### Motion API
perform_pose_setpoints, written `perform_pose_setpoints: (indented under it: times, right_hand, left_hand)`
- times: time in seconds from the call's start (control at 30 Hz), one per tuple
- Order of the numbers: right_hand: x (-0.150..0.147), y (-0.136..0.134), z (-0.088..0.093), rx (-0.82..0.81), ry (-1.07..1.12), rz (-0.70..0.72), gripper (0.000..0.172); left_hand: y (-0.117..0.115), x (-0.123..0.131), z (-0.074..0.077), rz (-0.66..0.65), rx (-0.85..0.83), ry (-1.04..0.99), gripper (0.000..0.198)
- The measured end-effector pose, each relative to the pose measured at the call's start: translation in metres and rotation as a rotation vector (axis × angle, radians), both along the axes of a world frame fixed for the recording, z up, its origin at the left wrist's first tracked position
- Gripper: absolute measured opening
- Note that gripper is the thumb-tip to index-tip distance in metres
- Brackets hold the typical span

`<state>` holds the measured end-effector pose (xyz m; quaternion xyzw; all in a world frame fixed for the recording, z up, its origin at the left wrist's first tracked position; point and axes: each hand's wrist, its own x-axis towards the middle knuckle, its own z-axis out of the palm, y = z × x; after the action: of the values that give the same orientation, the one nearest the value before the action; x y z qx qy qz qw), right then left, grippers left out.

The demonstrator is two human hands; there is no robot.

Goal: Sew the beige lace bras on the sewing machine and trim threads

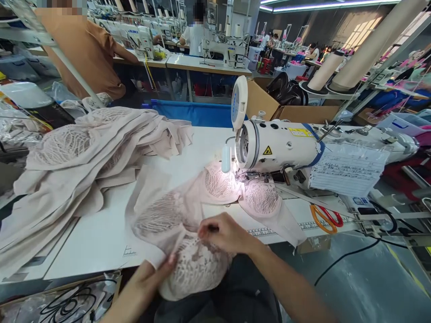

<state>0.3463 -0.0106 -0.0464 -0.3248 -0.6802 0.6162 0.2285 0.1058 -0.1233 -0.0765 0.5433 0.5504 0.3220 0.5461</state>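
Note:
A pale pink lace bra piece (198, 264) hangs over the table's front edge above my lap. My left hand (161, 271) grips its left side, with the fingers partly hidden by fabric. At its upper edge, my right hand (224, 231) is closed in a pinch on the lace. The piece runs back over the white table to another lace cup (160, 213). Behind it, a further pair of lace cups (261, 197) lies beside the lit needle area of the white sewing machine (279, 143).
Many pale pink pieces (111, 134) are piled on the left of the table. Orange-handled scissors (323, 219) and a handwritten paper (348, 168) are at the right. A cardboard box (261, 101) stands behind the machine. A person in brown (81, 49) sits at the back left.

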Motion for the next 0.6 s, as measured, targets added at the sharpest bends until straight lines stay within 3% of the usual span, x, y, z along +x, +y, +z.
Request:
perform_pose_setpoints:
  times: [0.03,0.07,0.13,0.17,0.23,0.3,0.33,0.4,0.5,0.6]
  right_hand:
    - [0.005,-0.01,0.0,0.02,-0.078,-0.001,0.045]
    - [0.011,-0.02,-0.001,0.05,-0.152,-0.034,0.038]
    - [0.024,-0.038,-0.003,0.139,-0.282,-0.151,0.027]
    - [0.03,-0.045,-0.005,0.188,-0.336,-0.204,0.02]
    - [0.04,-0.058,-0.008,0.283,-0.392,-0.251,0.012]
    - [0.049,-0.069,-0.01,0.372,-0.376,-0.206,0.019]
    - [0.053,-0.073,-0.01,0.416,-0.354,-0.165,0.023]
    - [0.063,-0.079,-0.007,0.481,-0.315,-0.065,0.027]
    - [0.082,-0.082,0.003,0.443,-0.283,0.068,0.024]
    - [0.097,-0.08,0.012,0.307,-0.294,0.109,0.016]
  left_hand:
    - [-0.009,0.006,-0.005,-0.023,0.011,0.097,0.051]
    - [-0.016,0.008,-0.008,-0.126,0.039,0.164,0.049]
    - [-0.021,0.008,-0.003,-0.395,0.01,0.147,0.044]
    - [-0.018,0.008,0.002,-0.468,-0.001,0.094,0.043]
    - [-0.005,0.014,0.014,-0.418,0.084,0.05,0.041]
    - [0.016,0.031,0.023,-0.277,0.376,0.203,0.035]
    - [0.026,0.042,0.025,-0.288,0.544,0.307,0.037]
    - [0.045,0.061,0.028,-0.462,0.759,0.418,0.04]
    - [0.059,0.073,0.036,-0.743,0.814,0.376,0.019]
    - [0.059,0.065,0.049,-0.833,0.689,0.225,0.01]
